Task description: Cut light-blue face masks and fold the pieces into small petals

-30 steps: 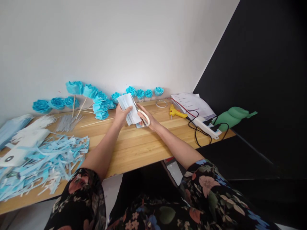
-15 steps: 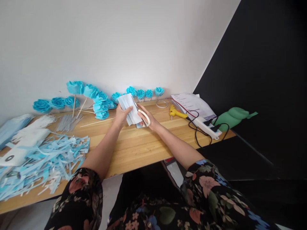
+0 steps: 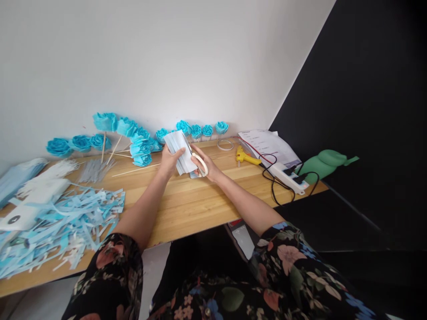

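My left hand (image 3: 168, 161) grips a stack of pale blue face masks (image 3: 178, 150), held upright over the wooden table (image 3: 187, 204). My right hand (image 3: 204, 165) is closed on white-handled scissors (image 3: 196, 159), whose blades run up along the right edge of the mask stack. Both hands meet near the middle of the table, a little in front of the wall.
Blue paper-like roses (image 3: 133, 138) on sticks line the wall. A heap of cut blue and white strips (image 3: 63, 222) covers the left end. A yellow glue gun (image 3: 246, 156), a power strip (image 3: 287, 174) with black cables, papers (image 3: 267, 143) and a green object (image 3: 328, 161) lie to the right.
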The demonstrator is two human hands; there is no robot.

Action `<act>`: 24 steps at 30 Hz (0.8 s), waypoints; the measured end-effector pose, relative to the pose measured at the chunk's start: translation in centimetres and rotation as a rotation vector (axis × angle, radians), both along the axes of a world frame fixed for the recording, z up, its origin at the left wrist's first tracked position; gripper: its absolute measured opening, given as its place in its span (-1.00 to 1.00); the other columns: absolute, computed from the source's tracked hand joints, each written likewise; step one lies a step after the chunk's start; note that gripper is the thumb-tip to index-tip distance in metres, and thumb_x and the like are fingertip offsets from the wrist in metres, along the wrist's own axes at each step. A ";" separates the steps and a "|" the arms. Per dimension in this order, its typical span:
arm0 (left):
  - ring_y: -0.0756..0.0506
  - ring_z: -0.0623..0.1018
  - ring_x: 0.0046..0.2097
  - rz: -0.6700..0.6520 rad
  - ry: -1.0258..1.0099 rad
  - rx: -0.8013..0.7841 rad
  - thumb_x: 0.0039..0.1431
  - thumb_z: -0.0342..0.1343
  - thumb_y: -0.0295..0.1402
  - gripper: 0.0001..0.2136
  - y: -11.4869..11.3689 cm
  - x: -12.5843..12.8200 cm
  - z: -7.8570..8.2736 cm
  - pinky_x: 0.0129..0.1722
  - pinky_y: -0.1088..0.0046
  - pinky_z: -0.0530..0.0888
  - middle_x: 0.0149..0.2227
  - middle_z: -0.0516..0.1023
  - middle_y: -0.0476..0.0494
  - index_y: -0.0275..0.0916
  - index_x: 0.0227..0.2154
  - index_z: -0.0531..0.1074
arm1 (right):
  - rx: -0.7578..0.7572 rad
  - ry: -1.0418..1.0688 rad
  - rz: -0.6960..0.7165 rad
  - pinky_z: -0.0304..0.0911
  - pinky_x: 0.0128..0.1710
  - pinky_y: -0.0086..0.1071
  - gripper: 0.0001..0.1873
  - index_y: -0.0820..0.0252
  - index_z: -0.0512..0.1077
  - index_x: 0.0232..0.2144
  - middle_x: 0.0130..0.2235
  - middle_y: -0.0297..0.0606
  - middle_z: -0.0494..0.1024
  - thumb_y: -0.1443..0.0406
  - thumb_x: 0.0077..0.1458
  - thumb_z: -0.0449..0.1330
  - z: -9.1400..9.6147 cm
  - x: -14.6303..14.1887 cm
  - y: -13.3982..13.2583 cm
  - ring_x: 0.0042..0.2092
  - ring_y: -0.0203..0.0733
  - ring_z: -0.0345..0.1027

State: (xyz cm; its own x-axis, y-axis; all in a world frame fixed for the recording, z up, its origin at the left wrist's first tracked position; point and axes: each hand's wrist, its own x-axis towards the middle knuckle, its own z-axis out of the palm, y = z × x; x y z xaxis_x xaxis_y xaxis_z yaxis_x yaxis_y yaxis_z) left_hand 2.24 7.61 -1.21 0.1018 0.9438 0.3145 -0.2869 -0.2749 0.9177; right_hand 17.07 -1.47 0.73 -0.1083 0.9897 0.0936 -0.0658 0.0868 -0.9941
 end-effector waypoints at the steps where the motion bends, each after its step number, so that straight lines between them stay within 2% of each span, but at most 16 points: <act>1: -0.26 0.59 0.00 0.000 0.000 -0.001 -0.20 0.45 -0.16 -0.38 0.0 0.0 0.0 0.01 0.20 0.53 -0.05 0.59 -0.25 -0.24 -0.05 0.39 | 0.001 0.001 -0.002 0.11 -0.63 -0.47 0.04 0.11 -0.02 0.41 -0.50 -0.42 0.37 -0.10 0.06 0.29 0.0 0.0 0.0 -0.60 -0.36 0.20; 10: -0.28 0.57 0.04 0.002 0.011 0.009 -0.14 0.42 -0.14 -0.41 0.0 0.0 0.0 0.05 0.18 0.50 -0.01 0.57 -0.28 -0.24 -0.04 0.39 | 0.012 -0.009 -0.018 0.13 -0.64 -0.47 0.06 0.12 -0.01 0.41 -0.51 -0.45 0.38 -0.08 0.02 0.33 -0.1 -0.2 0.0 -0.61 -0.37 0.20; 14: -0.27 0.50 0.16 0.031 -0.072 0.037 -0.06 0.36 -0.14 -0.40 0.1 -0.1 0.2 0.11 0.24 0.47 0.11 0.52 -0.25 -0.18 0.06 0.38 | -0.007 -0.002 -0.012 0.15 -0.62 -0.46 0.06 0.11 -0.04 0.42 -0.50 -0.43 0.39 -0.08 0.04 0.31 -0.3 -0.3 0.1 -0.60 -0.37 0.20; 19: -0.24 0.49 0.16 0.061 -0.066 0.060 -0.13 0.37 -0.24 -0.28 0.3 -0.5 0.4 0.10 0.28 0.48 0.19 0.45 -0.23 -0.13 0.16 0.32 | -0.026 0.032 0.038 0.15 -0.59 -0.47 0.10 0.16 -0.10 0.43 -0.55 -0.47 0.35 -0.10 0.04 0.30 -0.1 -0.3 -0.1 -0.58 -0.34 0.22; 24: -0.27 0.44 0.21 0.054 0.001 0.132 -0.12 0.39 -0.23 -0.32 -0.3 -0.2 0.7 0.17 0.25 0.42 0.25 0.39 -0.22 -0.13 0.14 0.36 | -0.025 0.030 0.060 0.19 -0.54 -0.47 -0.01 0.04 -0.03 0.40 -0.38 -0.39 0.45 -0.12 0.08 0.25 0.2 0.1 -0.3 -0.50 -0.35 0.23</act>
